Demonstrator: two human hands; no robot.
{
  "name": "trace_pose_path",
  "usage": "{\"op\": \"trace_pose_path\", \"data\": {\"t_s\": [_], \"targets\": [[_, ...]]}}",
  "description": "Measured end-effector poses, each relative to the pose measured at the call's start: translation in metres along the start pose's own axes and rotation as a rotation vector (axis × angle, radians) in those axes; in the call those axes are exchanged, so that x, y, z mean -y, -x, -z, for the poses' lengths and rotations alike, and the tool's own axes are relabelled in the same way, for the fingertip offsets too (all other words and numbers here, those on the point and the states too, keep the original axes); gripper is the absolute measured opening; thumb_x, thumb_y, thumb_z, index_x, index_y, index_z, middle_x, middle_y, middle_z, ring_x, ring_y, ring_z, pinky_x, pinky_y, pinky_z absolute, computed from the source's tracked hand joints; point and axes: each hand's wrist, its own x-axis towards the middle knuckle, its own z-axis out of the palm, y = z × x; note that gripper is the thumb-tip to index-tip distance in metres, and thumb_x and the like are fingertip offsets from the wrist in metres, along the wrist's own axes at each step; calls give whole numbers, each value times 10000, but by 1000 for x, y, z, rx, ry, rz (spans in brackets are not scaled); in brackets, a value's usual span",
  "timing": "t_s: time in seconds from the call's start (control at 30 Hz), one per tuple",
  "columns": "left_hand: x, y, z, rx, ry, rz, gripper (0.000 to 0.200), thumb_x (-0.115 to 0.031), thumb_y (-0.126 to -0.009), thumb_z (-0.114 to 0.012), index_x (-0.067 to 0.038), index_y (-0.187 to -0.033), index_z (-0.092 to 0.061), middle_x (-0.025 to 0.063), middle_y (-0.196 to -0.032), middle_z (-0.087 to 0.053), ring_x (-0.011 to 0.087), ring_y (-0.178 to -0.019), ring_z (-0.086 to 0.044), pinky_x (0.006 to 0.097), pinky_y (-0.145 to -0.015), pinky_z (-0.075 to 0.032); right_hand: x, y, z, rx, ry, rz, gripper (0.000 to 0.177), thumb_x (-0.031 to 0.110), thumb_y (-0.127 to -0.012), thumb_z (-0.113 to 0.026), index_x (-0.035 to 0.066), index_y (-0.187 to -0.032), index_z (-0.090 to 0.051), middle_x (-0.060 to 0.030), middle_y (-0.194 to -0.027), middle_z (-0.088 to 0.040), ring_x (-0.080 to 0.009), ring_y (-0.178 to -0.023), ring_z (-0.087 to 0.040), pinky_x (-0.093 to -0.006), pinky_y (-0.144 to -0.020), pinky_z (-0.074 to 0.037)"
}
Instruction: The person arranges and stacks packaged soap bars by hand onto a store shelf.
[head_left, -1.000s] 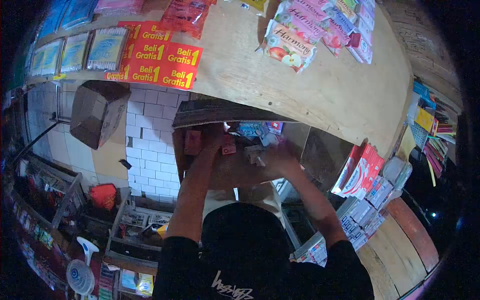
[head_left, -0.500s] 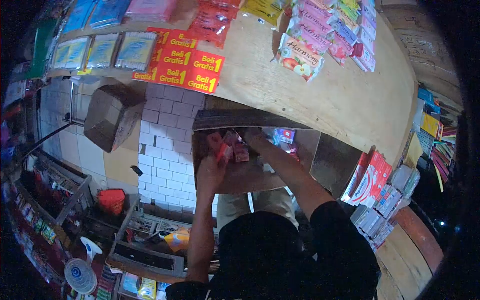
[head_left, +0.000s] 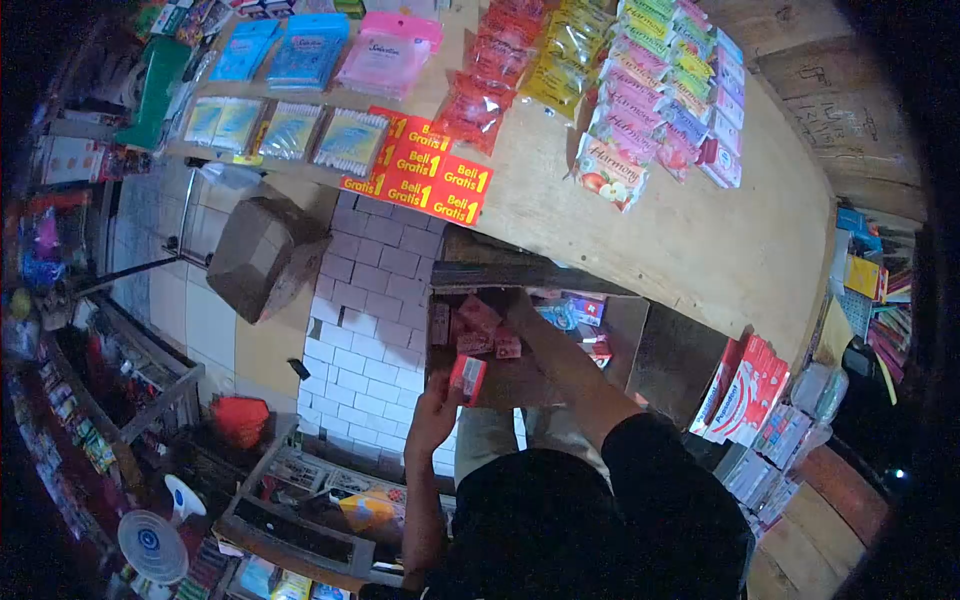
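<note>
My left hand [head_left: 433,414] is closed round a small red-and-white box [head_left: 468,378] at the left front edge of an open drawer [head_left: 535,385]. My right hand [head_left: 518,309] reaches into the back of the drawer, and its fingers are too dark to make out. Beside it on the left lie several small reddish packs [head_left: 480,315]. To its right are a teal packet [head_left: 558,317] and a blue-and-white box [head_left: 587,309], with the right forearm crossing in front of them.
Above the drawer, a wooden counter [head_left: 720,250] holds rows of Harmony soaps [head_left: 612,170], cotton-bud packs [head_left: 350,140] and a red promotional sheet [head_left: 420,175]. A cardboard box [head_left: 262,255] stands left. Red-and-white Pepsodent boxes [head_left: 742,390] are stacked at the right.
My left hand has drawn back toward the drawer's front edge with the red-and-white box. My right hand remains inside the drawer. The whole view has shifted, showing more of the counter's far side.
</note>
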Motion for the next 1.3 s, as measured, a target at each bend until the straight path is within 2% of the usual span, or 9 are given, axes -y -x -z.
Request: {"op": "trace_pose_path", "data": {"t_s": [0.53,0.67,0.73,0.8,0.87,1.0,1.1,1.2,1.3], "targets": [[8,1,-17,-21,-212,-112,292,-267,-981,-492,1,-1095,-505,259,-962,-626,453,-934,-605,468,-744,-486,3,61,-6,-238,-105,179,434,225,-926,-519,50,-1320,-468,-192,-1226,-553,-375,-1145,-514,-469,-1002,-407],[2,4,-21,-11,-178,-145,317,-299,-992,-480,0,-1096,-508,242,-927,-630,408,-883,-634,438,-733,-489,0,90,30,173,704,243,502,194,-889,-547,19,-1338,-406,-211,-1258,-524,-412,-1166,-498,-475,-957,-439],[-41,6,-21,72,-128,-96,367,-298,-1011,-469,6,-1212,-514,161,-1119,-607,201,-995,-564,353,-882,-443,59,136,89,124,-286,-101,534,181,-888,-556,13,-1357,-365,-228,-1285,-496,-407,-1195,-481,-486,-940,-445],[-58,8,-28,95,-59,-171,385,-315,-1011,-470,-2,-1230,-520,140,-1136,-598,178,-1015,-549,347,-900,-436,75,173,103,28,-619,-187,554,178,-890,-569,13,-1365,-337,-233,-1309,-471,-395,-1210,-474,-482,-933,-447],[-34,-12,-35,184,69,-161,396,-348,-1009,-468,-25,-1227,-540,87,-1155,-583,147,-1054,-522,321,-922,-425,44,179,105,-117,-257,-64,559,184,-896,-586,21,-1362,-324,-226,-1329,-448,-378,-1211,-477,-463,-937,-446],[-59,-31,-62,208,131,-136,409,-413,-1013,-419,-48,-1141,-553,46,-1028,-591,176,-960,-570,315,-847,-467,13,207,135,-317,-407,197,382,225,-982,-510,49,-1285,-360,-136,-1255,-459,-274,-1057,-559,-352,-881,-484],[-128,-17,-76,568,637,63,411,-438,-1010,-407,-75,-1165,-523,24,-983,-578,141,-872,-573,311,-761,-492,80,256,194,-390,-1363,-120,310,209,-1005,-470,67,-1266,-383,-99,-1154,-499,-189,-971,-563,-273,-758,-501],[-91,-70,-104,706,747,269,368,-421,-1009,-419,-110,-1185,-502,18,-952,-578,124,-807,-577,309,-691,-495,48,255,229,-543,-1470,-130,328,218,-1005,-479,69,-1288,-409,-46,-990,-560,-123,-855,-554,-245,-652,-483],[-116,-85,-124,725,599,-26,309,-380,-997,-462,-130,-1166,-530,27,-1066,-594,155,-950,-589,308,-748,-485,7,234,263,-702,-1182,-41,330,223,-1004,-486,63,-1290,-454,-40,-972,-581,-111,-795,-551,-254,-665,-479]]}}
